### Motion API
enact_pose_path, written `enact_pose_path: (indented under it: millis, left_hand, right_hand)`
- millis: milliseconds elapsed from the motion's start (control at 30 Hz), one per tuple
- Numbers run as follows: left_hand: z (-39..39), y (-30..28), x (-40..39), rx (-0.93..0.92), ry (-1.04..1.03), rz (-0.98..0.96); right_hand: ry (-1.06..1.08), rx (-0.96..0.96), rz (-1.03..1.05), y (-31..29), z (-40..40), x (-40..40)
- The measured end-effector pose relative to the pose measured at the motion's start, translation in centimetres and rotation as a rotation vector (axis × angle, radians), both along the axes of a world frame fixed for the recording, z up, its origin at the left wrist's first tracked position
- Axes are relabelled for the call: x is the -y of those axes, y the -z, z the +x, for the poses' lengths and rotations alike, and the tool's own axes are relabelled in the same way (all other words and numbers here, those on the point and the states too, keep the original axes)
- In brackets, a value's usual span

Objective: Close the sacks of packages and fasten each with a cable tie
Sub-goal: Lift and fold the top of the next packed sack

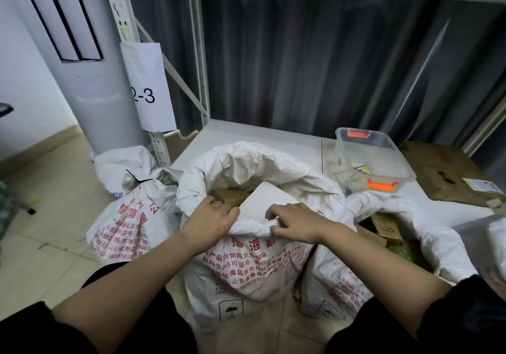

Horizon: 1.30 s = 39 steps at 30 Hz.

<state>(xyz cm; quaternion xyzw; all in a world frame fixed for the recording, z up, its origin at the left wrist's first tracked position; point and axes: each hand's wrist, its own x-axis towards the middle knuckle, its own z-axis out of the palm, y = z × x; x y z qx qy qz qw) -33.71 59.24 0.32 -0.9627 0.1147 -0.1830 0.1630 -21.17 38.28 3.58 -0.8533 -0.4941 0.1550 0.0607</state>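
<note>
The open white woven sack with red print (pixel 246 266) stands on the tiled floor (pixel 54 258), packages showing inside. Left hand (pixel 210 221) and right hand (pixel 297 223) each grip its near rim, fingers curled. Beside it, a tied sack (pixel 128 222) wears a black cable tie (pixel 137 179).

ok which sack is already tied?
The left sack: black cable tie cinches its neck. The middle sack and right sack gape open.

Middle white woven sack (pixel 246 266) with red print stands open, rim rolled down over a white package (pixel 262 199) and brown box (pixel 228 196), left sack (pixel 128 222) already cinched with a black cable tie (pixel 137 180), right sack (pixel 383 244) gaping open.
</note>
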Motion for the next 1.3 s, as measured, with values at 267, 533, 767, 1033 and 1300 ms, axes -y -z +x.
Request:
enact_pose_path:
  millis: [267,533,767,1033,1300]
  left_hand:
    - [-0.6,-0.6,1.0,0.117,0.098,-0.054]
    - [-1.0,-0.5,-1.8,-0.217,-0.13,-0.211]
    - [-1.7,-0.6,-1.7,-0.312,-0.124,-0.398]
    - [-2.1,0.4,-1.0,0.244,0.072,-0.045]
    - [-5.2,0.8,-1.6,-0.179,-0.587,-0.96]
  right_hand:
    - [-0.104,-0.008,0.096,-1.1,-3.8,-2.9]
    - [-0.075,0.373,-0.007,1.3,-3.0,-1.5]
    - [0.061,0.326,0.102,2.5,-3.7,-1.4]
    - [0.08,-0.304,0.149,0.7,-3.9,-5.2]
    - [0.042,-0.435,0.174,2.9,-4.2,-6.9]
